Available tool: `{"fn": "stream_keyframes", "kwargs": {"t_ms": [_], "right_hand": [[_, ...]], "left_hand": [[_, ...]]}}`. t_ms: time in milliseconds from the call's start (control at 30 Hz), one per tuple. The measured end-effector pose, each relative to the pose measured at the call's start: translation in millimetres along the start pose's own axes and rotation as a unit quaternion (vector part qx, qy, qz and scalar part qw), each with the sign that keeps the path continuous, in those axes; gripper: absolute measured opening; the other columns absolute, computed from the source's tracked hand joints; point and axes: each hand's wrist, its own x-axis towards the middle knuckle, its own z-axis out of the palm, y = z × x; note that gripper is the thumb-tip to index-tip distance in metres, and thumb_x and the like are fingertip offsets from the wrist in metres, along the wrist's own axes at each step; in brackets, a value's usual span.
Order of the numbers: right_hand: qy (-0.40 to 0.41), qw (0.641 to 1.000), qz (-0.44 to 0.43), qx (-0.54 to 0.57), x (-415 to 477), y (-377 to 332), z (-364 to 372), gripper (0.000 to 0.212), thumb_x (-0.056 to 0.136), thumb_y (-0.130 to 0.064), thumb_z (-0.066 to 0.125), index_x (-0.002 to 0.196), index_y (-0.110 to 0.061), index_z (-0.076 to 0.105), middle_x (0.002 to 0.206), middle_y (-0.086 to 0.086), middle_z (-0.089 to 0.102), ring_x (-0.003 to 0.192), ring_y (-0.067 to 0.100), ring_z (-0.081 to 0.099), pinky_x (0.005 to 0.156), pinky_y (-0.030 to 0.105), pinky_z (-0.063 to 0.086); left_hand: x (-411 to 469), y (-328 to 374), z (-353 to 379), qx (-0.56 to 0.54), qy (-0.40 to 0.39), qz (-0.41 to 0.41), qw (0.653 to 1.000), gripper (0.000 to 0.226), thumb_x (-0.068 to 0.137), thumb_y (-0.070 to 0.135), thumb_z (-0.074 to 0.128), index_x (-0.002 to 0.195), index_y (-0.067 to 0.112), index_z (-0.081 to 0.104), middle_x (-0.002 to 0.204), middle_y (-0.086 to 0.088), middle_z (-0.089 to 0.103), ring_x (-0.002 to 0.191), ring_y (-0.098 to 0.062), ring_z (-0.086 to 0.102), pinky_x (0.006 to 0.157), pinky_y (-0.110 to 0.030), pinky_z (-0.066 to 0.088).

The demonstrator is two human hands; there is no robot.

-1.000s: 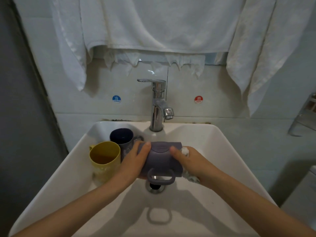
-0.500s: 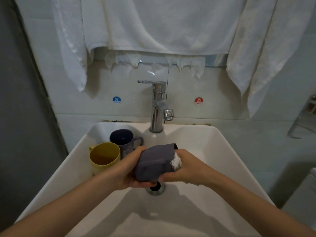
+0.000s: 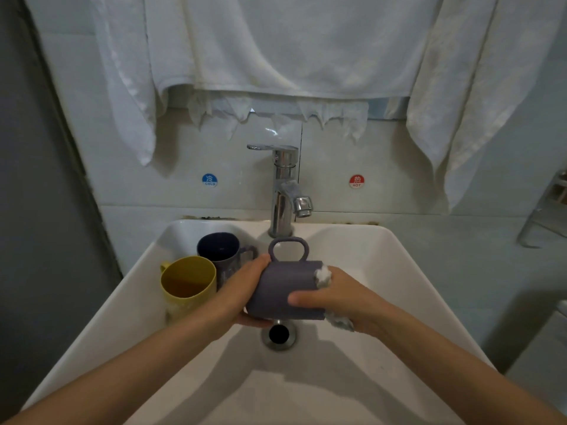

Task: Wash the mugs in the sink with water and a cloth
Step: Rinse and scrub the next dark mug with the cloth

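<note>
Your forearms reach in over the near edge of the white sink (image 3: 399, 289), and both hands meet just above the drain (image 3: 278, 334). Your left hand (image 3: 242, 289) grips the left end of the grey-purple mug (image 3: 285, 289): the thumb lies over the top and the fingers curl underneath. The mug is held on its side over the middle of the basin, clear of the bottom, with its handle standing straight up.

Your right hand (image 3: 340, 297) is closed around the white cloth (image 3: 322, 276) at the mug's right end. Its thumb stretches flat along the mug's near side. Tufts of cloth stick out above and below the hand. How the other fingers lie behind the cloth cannot be told.

Just left of your left hand, the yellow mug (image 3: 187, 283) stands upright in the sink's back left corner. The dark blue mug (image 3: 219, 248) stands touching it from behind, its handle partly hidden by your left hand.

Behind the sink rises the chrome faucet (image 3: 285, 191), its spout angled to the right. On the tiled wall, a blue sticker (image 3: 209, 180) to the left reads "COLD" and a red sticker (image 3: 356, 181) to the right reads "HOT", each under a Chinese character. White towels (image 3: 276, 41) hang above the faucet. A metal rack (image 3: 546, 216) shows at the right edge.
</note>
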Motion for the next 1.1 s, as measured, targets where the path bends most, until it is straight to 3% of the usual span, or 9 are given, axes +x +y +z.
{"fn": "stream_keyframes", "kwargs": {"t_ms": [167, 333, 400, 533, 667, 767, 867, 933, 1100], "right_hand": [[-0.006, 0.976, -0.041, -0.215, -2, 3, -2, 0.042, 0.071, -0.02, 0.081, 0.101, -0.033, 0.054, 0.092, -0.021, 0.06, 0.077, -0.008, 0.059, 0.06, 0.005, 0.045], [0.018, 0.988, 0.017, 0.153, 9, 5, -8, 0.048, 0.061, -0.026, 0.075, 0.105, -0.01, 0.064, 0.096, 0.01, 0.072, 0.085, 0.02, 0.069, 0.07, 0.027, 0.057], [0.01, 0.977, 0.03, 0.21, 10, 4, -7, 0.047, 0.061, -0.024, 0.071, 0.104, -0.01, 0.063, 0.094, 0.011, 0.073, 0.082, 0.022, 0.07, 0.068, 0.029, 0.058], [-0.001, 0.999, -0.016, 0.047, 0, -1, -2, 0.043, 0.068, -0.009, 0.08, 0.106, -0.015, 0.062, 0.09, -0.001, 0.073, 0.081, 0.009, 0.069, 0.068, 0.022, 0.056], [-0.017, 0.969, -0.053, -0.24, -10, -2, -1, 0.053, 0.071, -0.014, 0.08, 0.115, -0.027, 0.055, 0.09, -0.022, 0.06, 0.07, -0.013, 0.06, 0.057, 0.005, 0.044], [-0.016, 0.996, -0.056, -0.067, -8, 3, -2, 0.043, 0.074, -0.005, 0.077, 0.111, -0.018, 0.061, 0.101, -0.009, 0.07, 0.09, 0.007, 0.067, 0.073, 0.016, 0.052], [-0.025, 0.976, 0.044, 0.211, -7, 2, -6, 0.036, 0.07, -0.014, 0.074, 0.104, -0.006, 0.063, 0.095, 0.014, 0.072, 0.084, 0.024, 0.07, 0.075, 0.03, 0.057], [-0.032, 0.969, 0.056, 0.237, -9, 3, -7, 0.039, 0.066, -0.018, 0.072, 0.102, -0.005, 0.063, 0.09, 0.015, 0.072, 0.078, 0.024, 0.07, 0.069, 0.03, 0.058], [0.006, 0.968, -0.075, -0.239, -11, 6, 0, 0.066, 0.061, -0.019, 0.087, 0.12, -0.013, 0.06, 0.104, -0.006, 0.068, 0.091, 0.006, 0.065, 0.072, 0.018, 0.051]], "left_hand": [[-5, -1, -2, -0.039, -0.029, -0.084, 0.995, 0.03, 0.093, 0.049, 0.044, 0.105, 0.025, 0.056, 0.11, -0.004, 0.064, 0.096, -0.026, 0.064, 0.061, -0.039, 0.059], [1, -15, -5, 0.173, 0.025, 0.277, 0.945, 0.027, 0.084, 0.061, 0.043, 0.101, 0.04, 0.042, 0.106, 0.003, 0.059, 0.093, -0.011, 0.061, 0.075, -0.031, 0.056], [4, -12, -7, 0.197, 0.015, 0.297, 0.934, 0.03, 0.08, 0.063, 0.042, 0.101, 0.041, 0.042, 0.106, 0.006, 0.059, 0.096, -0.01, 0.061, 0.075, -0.025, 0.054], [4, 10, -2, 0.058, -0.013, 0.062, 0.996, 0.024, 0.094, 0.043, 0.044, 0.107, 0.024, 0.052, 0.109, -0.004, 0.059, 0.096, -0.024, 0.061, 0.06, -0.035, 0.057], [-3, 15, -8, -0.001, -0.053, -0.096, 0.994, 0.034, 0.089, 0.051, 0.049, 0.107, 0.024, 0.06, 0.102, -0.004, 0.069, 0.088, -0.024, 0.067, 0.056, -0.036, 0.057], [-1, 5, -9, -0.014, -0.062, -0.03, 0.998, 0.042, 0.088, 0.055, 0.046, 0.117, 0.026, 0.055, 0.114, -0.001, 0.065, 0.097, -0.023, 0.065, 0.064, -0.039, 0.059], [-2, -1, -6, 0.121, -0.057, 0.157, 0.978, 0.056, 0.081, 0.053, 0.046, 0.132, 0.034, 0.036, 0.132, -0.001, 0.045, 0.116, -0.024, 0.052, 0.076, -0.034, 0.058], [-3, 0, -5, 0.178, -0.046, 0.205, 0.961, 0.055, 0.076, 0.054, 0.048, 0.127, 0.034, 0.041, 0.126, -0.001, 0.049, 0.111, -0.023, 0.055, 0.078, -0.039, 0.058], [-3, 4, -4, 0.024, -0.062, -0.037, 0.997, 0.033, 0.089, 0.053, 0.048, 0.11, 0.029, 0.055, 0.11, 0.0, 0.064, 0.096, -0.024, 0.064, 0.059, -0.034, 0.057]]}}
